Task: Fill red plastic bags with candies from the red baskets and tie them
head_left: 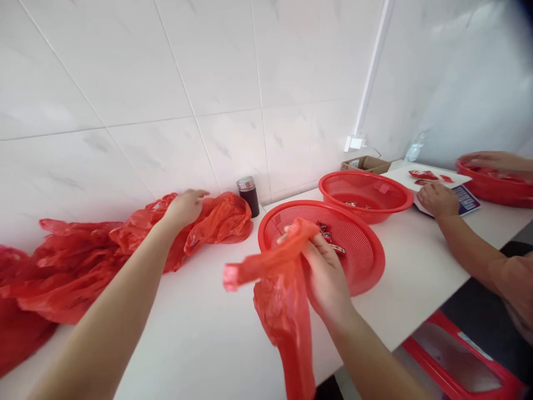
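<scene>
My right hand (327,266) is closed on a crumpled red plastic bag (287,303), which hangs down in front of the near red basket (372,261). Several small wrapped packets (327,236) lie inside that basket, partly hidden by my hand. Over at the left, my left hand (187,208) lies against a long heap of red plastic bags (83,261) along the wall. A finger of it stretches out to the right, and no object shows in its grasp; the other fingers are partly hidden.
A dark jar with a metal lid (249,197) stands by the heap. Behind the near basket is a second red basket (366,191) with a few packets. To the right, another person's hand (439,199) is at a scale (466,199); their other hand (485,160) reaches into a red basin (499,191).
</scene>
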`<state>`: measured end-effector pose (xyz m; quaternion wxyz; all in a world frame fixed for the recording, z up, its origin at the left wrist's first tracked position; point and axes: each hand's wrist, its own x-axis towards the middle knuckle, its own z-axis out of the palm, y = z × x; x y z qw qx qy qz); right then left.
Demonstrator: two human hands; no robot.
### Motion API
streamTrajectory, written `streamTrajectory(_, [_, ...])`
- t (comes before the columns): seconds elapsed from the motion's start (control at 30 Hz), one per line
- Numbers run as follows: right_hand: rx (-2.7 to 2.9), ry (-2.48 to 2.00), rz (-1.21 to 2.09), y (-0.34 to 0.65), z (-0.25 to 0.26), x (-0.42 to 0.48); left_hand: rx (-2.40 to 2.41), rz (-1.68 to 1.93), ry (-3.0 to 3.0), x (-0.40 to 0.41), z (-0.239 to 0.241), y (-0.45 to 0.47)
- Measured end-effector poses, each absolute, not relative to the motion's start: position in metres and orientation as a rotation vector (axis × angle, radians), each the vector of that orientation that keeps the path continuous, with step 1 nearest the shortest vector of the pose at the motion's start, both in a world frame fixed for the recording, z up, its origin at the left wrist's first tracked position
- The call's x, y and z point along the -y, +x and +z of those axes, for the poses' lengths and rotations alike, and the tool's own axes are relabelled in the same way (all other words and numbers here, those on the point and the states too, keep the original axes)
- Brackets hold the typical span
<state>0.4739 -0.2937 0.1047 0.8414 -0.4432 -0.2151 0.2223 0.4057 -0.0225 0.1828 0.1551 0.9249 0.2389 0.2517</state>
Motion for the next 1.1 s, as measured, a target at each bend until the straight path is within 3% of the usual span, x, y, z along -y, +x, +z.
streamTrajectory(0.1, [0.543, -0.914, 0.435, 0.462, 0.103, 0.269, -0.678, 0.743, 2.491, 0.081, 0.17, 0.348])
streamTrajectory(0.2, [0.673, -0.901, 0.449, 0.447, 0.098, 0.247, -0.529, 0.454, 2.161, 0.139, 0.122, 0.304])
streamTrajectory(0.37, [0.871, -0.973, 0.682, 0.423, 0.08, 0.207, -0.628, 0.495, 1.576, 0.167, 0.053, 0.287])
streamTrajectory(0.6, [1.075, -1.533, 0.224, 0.411, 0.06, 0.21, -0.703, 0.89, 0.996, 0.159, 0.023, 0.266])
streamTrajectory(0.77, [1.322, -1.537, 0.744, 0.391, 0.052, 0.239, -0.632, 0.901, 0.874, 0.172, 0.018, 0.261])
streamTrajectory(0.93, [0.765, -1.152, 1.052, 0.412, 0.031, 0.237, -0.743, 0.884, 0.405, 0.156, 0.004, 0.228])
streamTrajectory(1.1, [0.204, -0.826, 0.927, 0.431, 0.035, 0.236, -1.084, 1.004, 0.329, 0.131, -0.034, 0.173])
